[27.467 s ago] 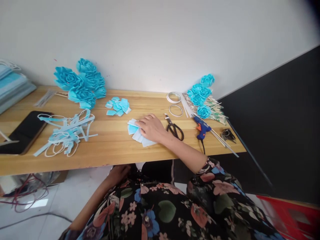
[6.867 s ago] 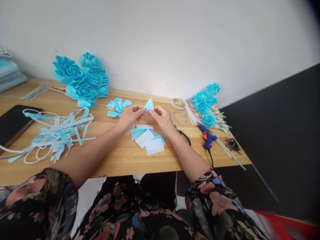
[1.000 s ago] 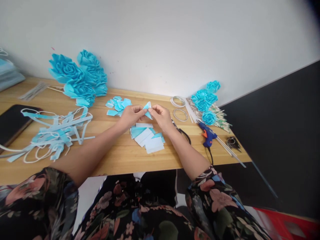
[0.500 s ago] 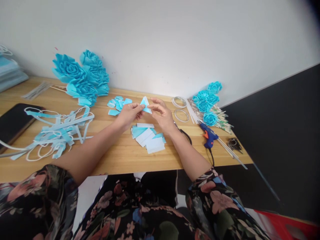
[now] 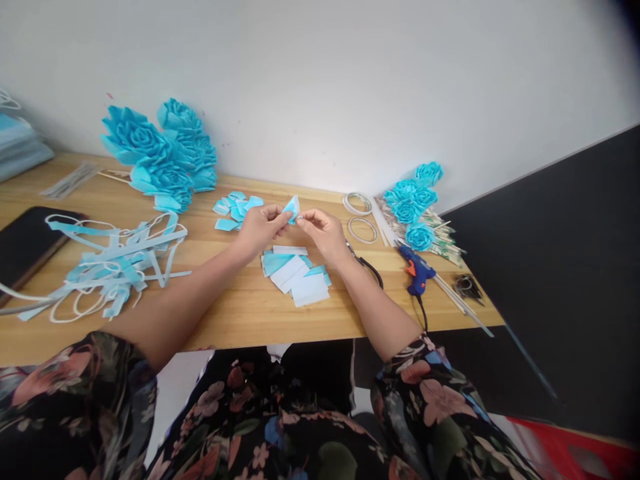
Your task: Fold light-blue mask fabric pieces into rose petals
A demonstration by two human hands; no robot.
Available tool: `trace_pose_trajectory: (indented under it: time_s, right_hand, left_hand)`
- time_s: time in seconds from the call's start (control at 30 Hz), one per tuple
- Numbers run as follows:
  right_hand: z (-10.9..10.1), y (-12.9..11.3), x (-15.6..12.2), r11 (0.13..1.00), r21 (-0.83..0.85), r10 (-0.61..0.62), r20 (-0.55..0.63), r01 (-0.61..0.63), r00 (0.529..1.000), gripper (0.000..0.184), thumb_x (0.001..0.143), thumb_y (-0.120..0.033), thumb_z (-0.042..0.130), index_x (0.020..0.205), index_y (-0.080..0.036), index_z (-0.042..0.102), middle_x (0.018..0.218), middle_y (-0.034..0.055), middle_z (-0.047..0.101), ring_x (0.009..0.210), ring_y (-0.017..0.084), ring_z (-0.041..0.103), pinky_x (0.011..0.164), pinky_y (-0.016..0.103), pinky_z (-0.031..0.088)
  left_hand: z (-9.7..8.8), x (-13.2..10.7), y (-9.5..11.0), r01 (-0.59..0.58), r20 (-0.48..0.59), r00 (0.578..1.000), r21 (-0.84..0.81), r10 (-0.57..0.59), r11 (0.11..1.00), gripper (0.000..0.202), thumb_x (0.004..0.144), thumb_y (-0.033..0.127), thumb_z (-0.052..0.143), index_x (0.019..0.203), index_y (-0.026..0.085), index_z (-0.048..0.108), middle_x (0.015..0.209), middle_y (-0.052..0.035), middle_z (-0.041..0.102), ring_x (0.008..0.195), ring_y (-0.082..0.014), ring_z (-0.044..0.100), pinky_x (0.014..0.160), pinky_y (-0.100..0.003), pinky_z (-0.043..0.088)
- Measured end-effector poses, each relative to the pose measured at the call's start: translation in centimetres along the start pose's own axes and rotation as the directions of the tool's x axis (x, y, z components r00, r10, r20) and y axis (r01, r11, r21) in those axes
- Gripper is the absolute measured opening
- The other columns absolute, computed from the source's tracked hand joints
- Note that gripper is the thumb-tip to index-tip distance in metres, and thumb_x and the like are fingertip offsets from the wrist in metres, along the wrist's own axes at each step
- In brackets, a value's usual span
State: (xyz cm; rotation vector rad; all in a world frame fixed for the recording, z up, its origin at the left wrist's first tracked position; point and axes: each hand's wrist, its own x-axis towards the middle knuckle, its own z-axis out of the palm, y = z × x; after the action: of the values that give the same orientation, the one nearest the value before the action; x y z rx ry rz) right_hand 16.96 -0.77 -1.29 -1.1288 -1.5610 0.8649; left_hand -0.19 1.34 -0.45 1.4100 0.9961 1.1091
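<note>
- By the thumb and fingers of the left hand (image 5: 260,231), a folded blue piece (image 5: 291,209) is pinched at its left side; its lower right corner is nipped by the thumb and fingertips of the right hand (image 5: 324,235).
- The piece is held up over the middle of the surface (image 5: 240,317), with its tip turned toward the back edge.
- Between the hands and the front edge, flat cuttings (image 5: 310,291) are spread, overlapping.
- Beyond the left hand, toward the back edge, folded bits (image 5: 239,211) are heaped.
- By the right wrist, the scissors (image 5: 373,273) are mostly covered; a black handle is left showing.
- Beyond the right hand, two tape rolls (image 5: 367,208) are set near the back edge.
- Near the right edge, a glue gun (image 5: 416,269) is laid, with small roses (image 5: 407,199) and sticks (image 5: 447,243) placed behind it.
- Left of the folded bits, large roses (image 5: 160,157) are bunched along the back edge.
- In front of these, straps (image 5: 117,263) are tangled, and a phone (image 5: 35,240) is laid beside them.
- At the back left corner, masks (image 5: 20,150) are stacked.
</note>
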Motion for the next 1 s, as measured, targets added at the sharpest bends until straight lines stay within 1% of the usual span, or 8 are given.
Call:
trace_pose_trajectory:
  time_s: [0.13,0.3,0.4,0.53,0.63,0.73,0.83,1.0]
  right_hand:
    - [0.10,0.26,0.17,0.998,0.059,0.014,-0.025,-0.013,1.000,0.023,0.079,-0.040,0.072,0.087,-0.020,0.063,0.083,-0.0017,0.067,0.076,0.012,0.061,0.075,0.026,0.048]
    - [0.06,0.45,0.31,0.994,0.099,0.058,-0.022,-0.056,0.998,0.037,0.078,-0.040,0.073,0.109,-0.023,0.060,0.084,-0.0020,0.067,0.081,0.014,0.064,0.080,0.029,0.051]
    - [0.00,0.34,0.30,0.993,0.106,0.050,-0.019,-0.048,0.999,0.040,0.079,-0.039,0.072,0.114,-0.024,0.059,0.083,-0.0027,0.067,0.079,0.014,0.064,0.080,0.029,0.051]
    - [0.05,0.30,0.21,0.992,0.126,0.027,-0.033,-0.023,0.999,0.033,0.079,-0.037,0.073,0.105,-0.024,0.059,0.085,-0.0024,0.068,0.081,0.013,0.064,0.081,0.029,0.051]
    - [0.14,0.27,0.14,0.998,0.069,0.006,-0.034,-0.004,0.999,0.024,0.079,-0.038,0.072,0.094,-0.022,0.061,0.090,-0.0001,0.069,0.086,0.014,0.065,0.083,0.030,0.051]
    - [0.15,0.13,0.08,1.000,0.020,-0.003,-0.017,0.004,1.000,0.020,0.081,-0.039,0.069,0.088,-0.021,0.065,0.091,0.0007,0.070,0.085,0.015,0.064,0.083,0.030,0.051]
    - [0.09,0.01,0.02,1.000,0.009,-0.013,-0.009,0.013,1.000,0.020,0.082,-0.040,0.067,0.086,-0.021,0.066,0.089,0.0001,0.070,0.085,0.014,0.063,0.082,0.029,0.049]
    - [0.04,0.20,0.05,1.000,0.013,0.011,-0.027,-0.011,1.000,0.023,0.083,-0.043,0.067,0.085,-0.020,0.064,0.082,-0.0019,0.066,0.075,0.012,0.057,0.074,0.026,0.045]
  left_hand:
    - [0.05,-0.01,-0.12,-0.028,0.010,1.000,0.029,0.028,0.999,0.027,0.079,0.036,0.067,0.065,0.015,0.059,0.057,0.0007,0.059,0.050,-0.0079,0.049,0.051,-0.022,0.038]
    - [0.13,-0.04,0.00,-0.015,0.006,1.000,0.019,0.015,1.000,0.026,0.079,0.035,0.068,0.065,0.015,0.059,0.058,0.0003,0.060,0.051,-0.0080,0.050,0.052,-0.022,0.039]
    - [0.13,-0.02,0.06,-0.011,-0.001,1.000,0.009,0.011,1.000,0.025,0.079,0.034,0.067,0.064,0.015,0.059,0.058,0.0001,0.060,0.051,-0.0078,0.050,0.051,-0.021,0.039]
    - [-0.01,0.03,-0.05,0.004,-0.002,1.000,-0.019,-0.004,1.000,0.025,0.081,0.033,0.066,0.065,0.015,0.059,0.058,0.0003,0.060,0.050,-0.0071,0.049,0.050,-0.021,0.038]
    - [-0.06,0.06,-0.17,0.010,0.001,1.000,-0.029,-0.010,1.000,0.026,0.082,0.033,0.065,0.065,0.015,0.059,0.057,0.0006,0.059,0.049,-0.0069,0.049,0.050,-0.020,0.038]
    - [0.00,0.03,-0.12,0.020,0.007,1.000,-0.024,-0.019,1.000,0.026,0.082,0.033,0.065,0.065,0.015,0.059,0.056,0.0010,0.058,0.048,-0.0068,0.048,0.049,-0.020,0.037]
    - [0.04,-0.06,0.10,0.032,0.005,0.999,-0.028,-0.032,0.999,0.025,0.082,0.031,0.065,0.064,0.015,0.058,0.056,0.0011,0.058,0.048,-0.0068,0.048,0.049,-0.020,0.037]
    - [0.03,-0.19,0.37,0.023,-0.003,1.000,-0.037,-0.023,0.999,0.025,0.083,0.030,0.064,0.064,0.015,0.058,0.056,0.0012,0.058,0.049,-0.0068,0.048,0.050,-0.020,0.038]
